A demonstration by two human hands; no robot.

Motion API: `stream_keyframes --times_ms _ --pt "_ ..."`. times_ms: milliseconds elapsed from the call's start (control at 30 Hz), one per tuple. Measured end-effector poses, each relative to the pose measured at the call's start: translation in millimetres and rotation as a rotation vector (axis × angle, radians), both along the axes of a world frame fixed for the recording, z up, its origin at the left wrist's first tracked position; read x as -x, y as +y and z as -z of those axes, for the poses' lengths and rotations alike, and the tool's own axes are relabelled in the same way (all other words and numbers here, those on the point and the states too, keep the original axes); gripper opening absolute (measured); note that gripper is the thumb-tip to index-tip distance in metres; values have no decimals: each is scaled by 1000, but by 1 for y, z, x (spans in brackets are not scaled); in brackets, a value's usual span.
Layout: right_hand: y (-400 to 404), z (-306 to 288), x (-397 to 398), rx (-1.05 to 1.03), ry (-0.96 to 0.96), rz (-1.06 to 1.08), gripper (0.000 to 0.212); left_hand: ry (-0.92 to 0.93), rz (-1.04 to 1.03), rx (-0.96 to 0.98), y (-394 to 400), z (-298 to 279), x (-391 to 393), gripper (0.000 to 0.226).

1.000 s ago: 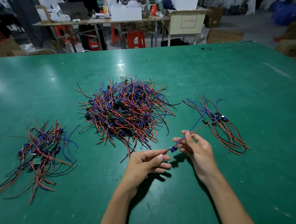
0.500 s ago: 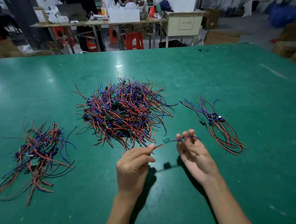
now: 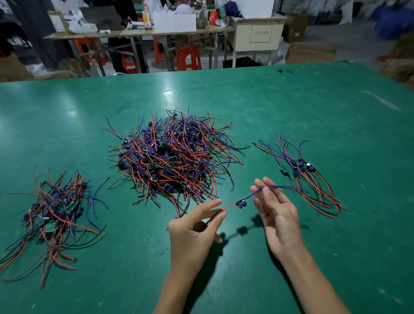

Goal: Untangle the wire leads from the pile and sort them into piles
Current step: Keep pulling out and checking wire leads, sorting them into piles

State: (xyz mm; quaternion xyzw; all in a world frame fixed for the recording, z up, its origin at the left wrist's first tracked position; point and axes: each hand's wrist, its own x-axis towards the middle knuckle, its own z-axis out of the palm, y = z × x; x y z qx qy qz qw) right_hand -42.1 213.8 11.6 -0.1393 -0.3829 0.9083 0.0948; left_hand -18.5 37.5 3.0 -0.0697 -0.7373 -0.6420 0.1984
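A big tangled pile of red, blue and black wire leads (image 3: 174, 156) lies mid-table. A smaller sorted pile (image 3: 53, 217) sits at the left and a thin sorted pile (image 3: 302, 173) at the right. Between my hands stretches one wire lead (image 3: 241, 203) with a small circuit board in its middle. My left hand (image 3: 193, 232) pinches its red and black end. My right hand (image 3: 276, 213) has its fingers nearly straight, palm turned left, with the blue end lying across the fingertips and trailing toward the right pile.
The green table (image 3: 294, 104) stretches wide around the piles, with its far edge at the top. Beyond it stand work tables, red stools (image 3: 189, 58), cardboard boxes (image 3: 311, 53) and a person at the back.
Both hands have shifted slightly up and right with the lead. The right hand's fingers have straightened, and the blue end now reaches toward the right pile.
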Motion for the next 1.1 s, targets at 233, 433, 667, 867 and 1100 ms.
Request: stream_keyframes --times_ms 233,433,667,867,1100 --pt "18 -33 39 -499 19 357 17 -342 186 -109 0 -1 5 28" --pt "93 -49 135 -1505 -167 300 33 -303 68 -76 -6 0 9 19" --pt "80 -6 133 -2092 -264 225 30 -261 -57 -110 -11 -1 12 17" --pt "-4 -9 113 -1862 -244 -186 43 -234 -90 -99 -10 -1 13 15" --pt "-26 13 75 -1575 -119 50 30 -257 -93 -118 -11 0 11 18"
